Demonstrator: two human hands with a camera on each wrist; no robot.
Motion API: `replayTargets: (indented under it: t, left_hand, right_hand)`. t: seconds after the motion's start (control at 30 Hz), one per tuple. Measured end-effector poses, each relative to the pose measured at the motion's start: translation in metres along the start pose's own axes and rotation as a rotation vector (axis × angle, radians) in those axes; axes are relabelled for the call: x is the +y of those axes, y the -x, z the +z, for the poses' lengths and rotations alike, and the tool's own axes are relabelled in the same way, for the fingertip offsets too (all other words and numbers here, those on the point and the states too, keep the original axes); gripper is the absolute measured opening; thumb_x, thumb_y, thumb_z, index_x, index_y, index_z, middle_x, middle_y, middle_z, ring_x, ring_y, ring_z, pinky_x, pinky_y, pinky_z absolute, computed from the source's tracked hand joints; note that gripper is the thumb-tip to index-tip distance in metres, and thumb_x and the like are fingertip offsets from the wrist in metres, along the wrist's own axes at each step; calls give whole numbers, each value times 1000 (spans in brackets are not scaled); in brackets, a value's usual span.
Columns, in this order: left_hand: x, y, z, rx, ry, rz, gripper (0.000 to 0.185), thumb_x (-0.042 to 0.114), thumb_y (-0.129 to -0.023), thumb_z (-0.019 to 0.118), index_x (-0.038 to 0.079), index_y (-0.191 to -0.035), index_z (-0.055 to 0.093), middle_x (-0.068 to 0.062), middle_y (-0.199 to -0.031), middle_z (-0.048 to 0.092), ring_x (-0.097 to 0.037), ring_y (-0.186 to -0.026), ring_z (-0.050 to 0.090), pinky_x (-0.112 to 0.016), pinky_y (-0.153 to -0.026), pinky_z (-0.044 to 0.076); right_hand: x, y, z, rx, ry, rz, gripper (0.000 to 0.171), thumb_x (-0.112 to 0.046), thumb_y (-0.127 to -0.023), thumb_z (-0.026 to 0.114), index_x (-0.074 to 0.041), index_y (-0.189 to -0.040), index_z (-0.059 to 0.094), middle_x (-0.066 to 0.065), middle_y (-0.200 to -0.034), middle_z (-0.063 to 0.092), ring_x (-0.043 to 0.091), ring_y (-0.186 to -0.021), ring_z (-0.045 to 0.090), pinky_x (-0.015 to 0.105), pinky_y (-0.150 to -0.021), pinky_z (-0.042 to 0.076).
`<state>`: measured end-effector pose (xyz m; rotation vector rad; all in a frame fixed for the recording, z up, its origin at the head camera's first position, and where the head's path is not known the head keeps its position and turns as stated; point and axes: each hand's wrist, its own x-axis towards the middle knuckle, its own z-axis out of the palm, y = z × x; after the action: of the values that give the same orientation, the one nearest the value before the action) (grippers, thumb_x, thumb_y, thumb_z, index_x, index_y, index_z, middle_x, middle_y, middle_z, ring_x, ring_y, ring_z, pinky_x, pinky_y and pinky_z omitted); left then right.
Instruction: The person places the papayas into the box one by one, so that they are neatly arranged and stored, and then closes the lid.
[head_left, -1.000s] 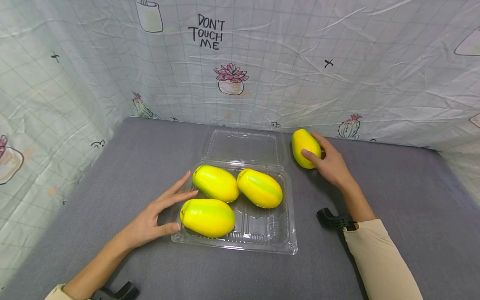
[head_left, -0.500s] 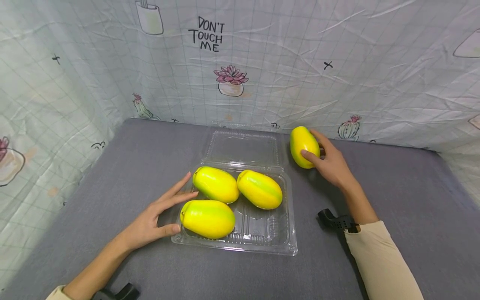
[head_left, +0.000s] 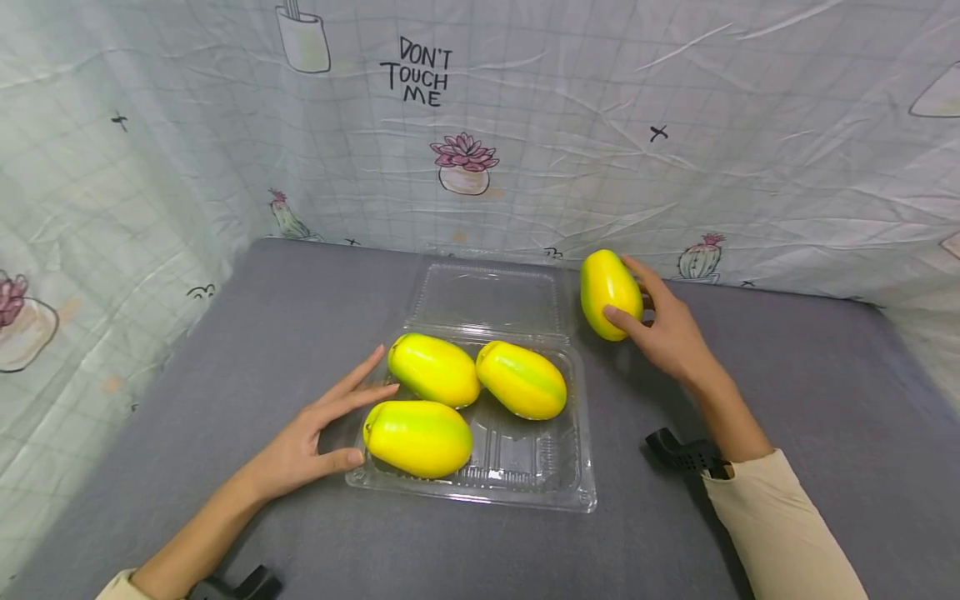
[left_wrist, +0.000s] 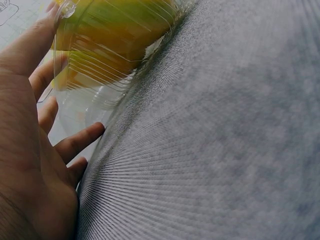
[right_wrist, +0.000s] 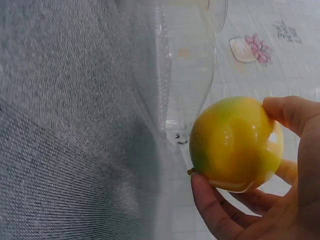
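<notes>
A clear plastic clamshell tray (head_left: 555,492) lies open on the grey table, its lid (head_left: 487,296) folded back. Three yellow-green mangoes lie in it: one front left (head_left: 417,437), one back left (head_left: 433,369), one in the middle (head_left: 521,379). My left hand (head_left: 318,433) rests flat against the tray's left side, fingers straight, thumb at the front mango; the left wrist view shows the tray wall (left_wrist: 107,75) against my fingers (left_wrist: 80,142). My right hand (head_left: 660,329) grips a fourth mango (head_left: 609,293), held just above the table right of the lid; that mango (right_wrist: 232,142) sits between thumb and fingers.
A wrinkled cloth backdrop (head_left: 675,125) with cactus prints and "DON'T TOUCH ME" lettering walls in the grey table (head_left: 825,375) at the back and left. Black wrist-camera mounts show by my right sleeve (head_left: 686,457) and at the bottom left (head_left: 240,585).
My right hand has lifted the fourth mango slightly off the table and turned it more upright. The left hand and the three mangoes in the tray have stayed put.
</notes>
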<state>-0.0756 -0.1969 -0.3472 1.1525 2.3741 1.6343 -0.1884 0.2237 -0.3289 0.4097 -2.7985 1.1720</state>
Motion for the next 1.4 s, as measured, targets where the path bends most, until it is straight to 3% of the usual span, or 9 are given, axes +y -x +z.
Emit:
replayTargets:
  t: [0.17,0.33,0.73,0.9,1.0,1.1,1.23,1.4]
  left_hand:
    - [0,0,0,3,-7,4,58,22,-82,63,0,-131,41,-21,-145,10,-40,-131,7,-63,-93,10]
    - [0,0,0,5,-10,4,58,23,-81,63,0,-130,42,-21,-145,10,-39,-131,7,-69,-89,9]
    - [1,-1,0,3,-13,2,59,22,-81,64,0,-130,42,-21,-145,10,-39,-131,8,-68,-89,11]
    - [1,0,0,4,-14,0,59,22,-81,64,0,-130,42,-21,-145,11,-39,-131,8,-67,-90,11]
    - [0,0,0,4,-18,1,59,22,-81,64,0,-131,42,-21,-145,11,-39,-131,8,-55,-99,12]
    - [0,0,0,3,-21,-2,59,21,-81,64,0,-131,42,-21,-145,11,-39,-131,8,-52,-100,13]
    - [0,0,0,3,-18,-4,58,22,-81,64,0,-131,42,-21,-145,11,-39,-131,8,-64,-93,12]
    - [0,0,-1,2,-18,-6,59,22,-81,64,0,-131,42,-21,-145,11,-39,-131,8,-59,-96,12]
  right_hand:
    - [-9,3,-2,11,-8,-47,68,-36,-84,59,-36,-140,20,8,-120,45,26,-92,52,41,-71,43]
    - [-21,8,-5,21,-48,-116,70,-27,-83,63,-33,-140,22,5,-130,39,22,-102,47,43,-77,44]
    - [-41,19,-8,-8,-40,-221,73,-20,-81,65,-34,-139,23,-1,-126,42,16,-105,46,39,-79,46]
    - [-69,29,-12,-15,-32,-265,73,-10,-80,65,-21,-140,25,7,-125,43,21,-104,46,43,-78,46]
    - [-85,36,-13,-13,-27,-301,72,-4,-78,65,-12,-139,27,12,-124,43,23,-103,46,43,-76,47]
    - [-92,39,-12,-6,-15,-335,74,-2,-77,65,-10,-139,27,13,-126,43,21,-103,46,40,-75,48]
    - [-98,44,-11,-1,-6,-378,77,0,-75,67,-9,-139,26,12,-125,44,19,-102,47,35,-74,49]
    - [-105,47,-8,-15,-1,-439,77,1,-71,69,-5,-137,29,11,-125,45,18,-100,47,25,-72,48]
